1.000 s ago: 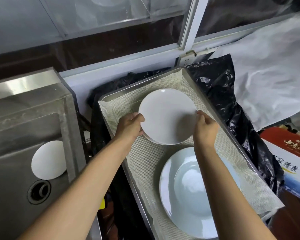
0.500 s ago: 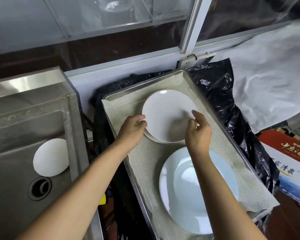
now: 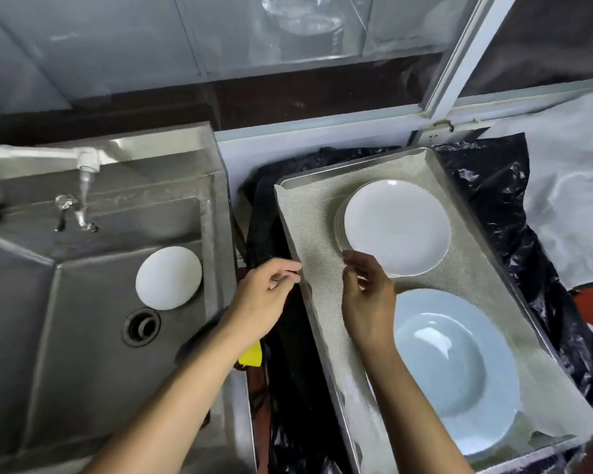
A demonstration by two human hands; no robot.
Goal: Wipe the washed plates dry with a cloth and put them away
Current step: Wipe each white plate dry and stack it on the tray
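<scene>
A cramped kitchen corner under a window: a steel sink on my left, a cloth-lined metal tray (image 3: pixel 466 213) on my right, black plastic bags between and behind them. Nearest in the tray lies a large pale-blue deep plate (image 3: pixel 459 371), already put away, I judge. Just beyond it my right hand (image 3: pixel 368 295) hovers with loosely curled fingers, holding nothing, its fingertips at the near rim of the stack of small white round plates (image 3: pixel 396 227). My left hand (image 3: pixel 264 299), relaxed and holding nothing, hangs over the gap at the tray's edge. Farther left, one small white plate (image 3: pixel 168 278) waits in the sink (image 3: pixel 83 336), presumably next. A second ago both hands gripped the stack's top plate; now both have let go and drawn back.
</scene>
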